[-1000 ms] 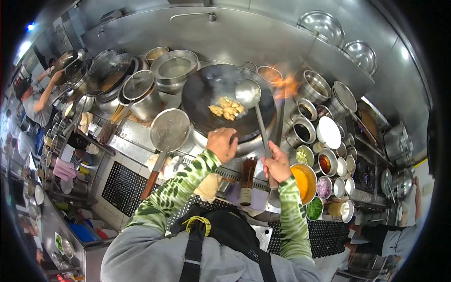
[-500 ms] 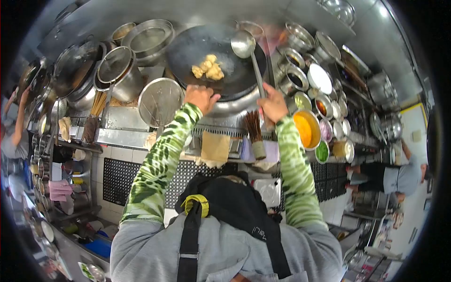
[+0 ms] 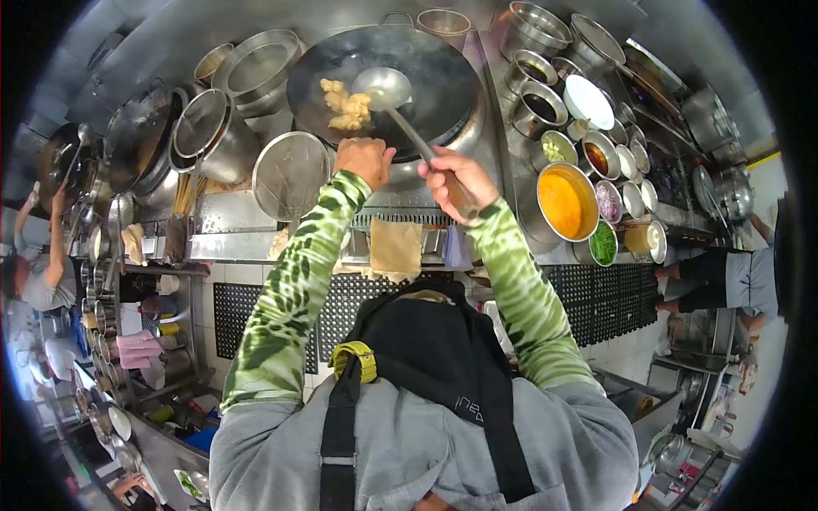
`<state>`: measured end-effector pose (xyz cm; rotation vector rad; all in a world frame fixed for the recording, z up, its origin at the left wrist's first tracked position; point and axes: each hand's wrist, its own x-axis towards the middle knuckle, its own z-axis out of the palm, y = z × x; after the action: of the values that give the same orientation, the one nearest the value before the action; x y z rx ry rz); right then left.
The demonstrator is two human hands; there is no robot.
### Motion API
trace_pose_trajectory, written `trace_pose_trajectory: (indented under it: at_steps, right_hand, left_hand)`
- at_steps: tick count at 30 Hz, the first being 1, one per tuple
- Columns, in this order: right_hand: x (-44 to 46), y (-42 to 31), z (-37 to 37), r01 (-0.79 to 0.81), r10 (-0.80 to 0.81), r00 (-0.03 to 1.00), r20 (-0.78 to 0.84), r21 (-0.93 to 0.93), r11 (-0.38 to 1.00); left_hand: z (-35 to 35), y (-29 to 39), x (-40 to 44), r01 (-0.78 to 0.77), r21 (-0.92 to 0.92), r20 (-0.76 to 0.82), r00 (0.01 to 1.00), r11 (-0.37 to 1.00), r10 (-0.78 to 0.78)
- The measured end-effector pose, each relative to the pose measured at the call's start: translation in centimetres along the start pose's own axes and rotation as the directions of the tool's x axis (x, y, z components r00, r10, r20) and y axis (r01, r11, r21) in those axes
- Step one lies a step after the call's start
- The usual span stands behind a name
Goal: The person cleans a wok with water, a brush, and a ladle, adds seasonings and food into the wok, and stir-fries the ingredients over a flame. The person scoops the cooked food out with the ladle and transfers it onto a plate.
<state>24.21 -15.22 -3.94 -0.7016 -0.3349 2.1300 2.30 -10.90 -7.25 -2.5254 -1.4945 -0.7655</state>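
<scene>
A dark wok [image 3: 319, 72] sits on the burner with pale golden chunks of food [image 3: 348, 107] inside, left of its middle. My left hand [image 3: 365, 160] is closed at the wok's near rim, apparently round its handle, which the fingers cover. In my right hand [image 3: 458, 180] is the long handle of a metal ladle [image 3: 385, 87]. The ladle's bowl is in the wok, right beside the food. A mesh strainer [image 3: 292, 177] lies to the left of my left hand. Below the wok, a folded tan cloth [image 3: 396, 245] hangs at the counter's front.
To the right stand a pot of orange liquid [image 3: 567, 202], chopped greens [image 3: 603, 244], a white bowl [image 3: 588, 103] and several sauce containers. At left are a tall steel pot [image 3: 226, 140] and another wok [image 3: 141, 140]. Other people stand at the far left and far right.
The ladle's bowl has moved left, from the wok's far right side to beside the food. My right hand has shifted left with it. The food sits further left, and the wok appears tilted differently.
</scene>
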Motion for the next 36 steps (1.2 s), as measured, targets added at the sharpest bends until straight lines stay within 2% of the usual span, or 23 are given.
trace_pose_trajectory:
  at_steps: [1,3,4,5,7,9,12,13,15,17,18,20,21,22,24,27,30,31,32,33,34,35,36]
  right_hand:
    - [-0.3,-0.2,0.2,0.013,-0.013,1.000,-0.012,-0.003,1.000]
    - [-0.1,-1.6,0.3,0.037,-0.072,0.993,-0.091,-0.339,0.940]
    - [-0.5,-1.6,0.5,0.023,-0.103,0.985,-0.138,-0.489,0.872]
    - [-0.9,-1.2,0.9,-0.001,-0.135,0.980,-0.144,-0.689,0.725]
    - [-2.3,-2.0,1.8,0.014,-0.192,0.972,-0.135,-0.783,0.621]
    - [-2.4,-4.0,0.7,0.054,-0.272,0.957,-0.097,-0.865,0.500]
    - [-0.1,-5.6,-1.7,0.081,-0.444,0.896,0.012,-0.987,0.137]
    - [0.4,-5.7,-1.3,-0.003,-0.452,0.891,-0.047,-0.995,0.096]
    - [2.3,-3.8,-3.3,0.008,-0.514,0.857,0.041,-0.998,-0.066]
    - [0.5,-2.7,0.2,-0.034,-0.421,0.905,-0.061,-0.997,0.070]
    - [-0.3,-2.7,1.3,-0.013,-0.358,0.932,-0.055,-0.993,0.119]
    - [-1.7,-3.7,1.1,0.148,-0.307,0.952,0.020,-0.905,0.399]
    - [-3.0,-4.2,1.8,0.051,-0.335,0.937,-0.098,-0.911,0.408]
    - [-2.3,-4.8,0.1,0.149,-0.387,0.922,0.002,-0.925,0.349]
    - [-1.1,-6.1,-1.6,0.162,-0.457,0.886,0.080,-0.976,0.143]
    - [-2.0,-6.3,0.8,-0.046,-0.494,0.869,-0.010,-0.997,-0.060]
    - [-1.9,-3.2,0.4,-0.017,-0.472,0.879,-0.067,-0.994,0.110]
    - [-1.7,-2.5,-0.1,0.030,-0.381,0.920,-0.093,-0.952,0.306]
    - [-2.2,-2.1,-0.1,0.006,-0.289,0.939,-0.185,-0.834,0.552]
    - [-1.4,-2.7,-0.8,0.067,-0.231,0.961,-0.149,-0.688,0.722]
    - [-1.0,-2.9,-1.9,0.096,-0.172,0.979,-0.107,-0.502,0.860]
    - [-0.4,-3.3,-2.5,0.052,-0.066,0.996,-0.063,-0.203,0.978]
    - [0.1,-3.6,-2.9,-0.017,0.015,1.000,0.016,0.111,0.994]
  left_hand:
    - [-0.3,0.3,0.0,-0.018,-0.060,-0.057,0.998,0.998,0.015]
    - [-0.8,0.6,0.3,-0.053,-0.108,-0.101,0.994,0.993,0.042]
    - [-0.9,0.8,0.0,-0.056,-0.117,-0.094,0.995,0.992,0.045]
    - [-0.5,0.9,-0.3,-0.019,-0.107,-0.077,0.997,0.994,0.011]
    - [1.3,-0.3,-0.1,0.034,-0.050,-0.062,0.997,0.998,-0.037]
    - [0.0,0.9,-0.5,0.025,-0.048,-0.061,0.998,0.999,-0.028]
    - [-0.2,1.7,-0.7,0.021,-0.069,-0.063,0.998,0.997,-0.025]
    - [0.2,1.4,-0.4,0.037,-0.071,-0.048,0.998,0.997,-0.041]
    - [0.6,1.1,0.2,0.053,-0.052,-0.060,0.997,0.997,-0.056]
    - [-0.1,1.6,0.1,0.027,-0.036,-0.072,0.997,0.999,-0.030]
    - [-0.1,1.6,0.1,0.008,-0.033,-0.068,0.998,0.999,-0.010]
    - [-0.2,1.4,0.2,0.016,-0.041,-0.035,0.999,0.999,-0.018]
    - [0.2,1.1,0.0,0.046,-0.069,-0.021,0.999,0.997,-0.048]
    - [0.3,0.8,0.1,0.074,-0.088,-0.020,0.997,0.993,-0.076]
    - [-0.1,1.2,-0.1,0.027,-0.086,-0.060,0.998,0.996,-0.033]
    - [-0.8,2.3,-0.2,0.049,-0.055,-0.057,0.997,0.997,-0.052]
    - [0.2,1.5,-0.1,0.081,-0.072,-0.058,0.995,0.994,-0.086]
    - [-0.2,1.8,-0.3,0.073,-0.082,-0.072,0.994,0.994,-0.079]
    - [-0.7,2.1,-0.1,0.054,-0.092,-0.088,0.994,0.994,-0.062]
    - [-1.1,2.4,-0.1,0.060,-0.072,-0.046,0.997,0.996,-0.064]
    - [-1.0,2.3,-0.1,0.037,-0.080,-0.077,0.996,0.996,-0.044]
    - [-0.9,2.3,0.1,0.053,-0.078,-0.069,0.996,0.996,-0.058]
    - [-0.9,2.2,0.5,0.067,-0.073,-0.065,0.995,0.995,-0.072]
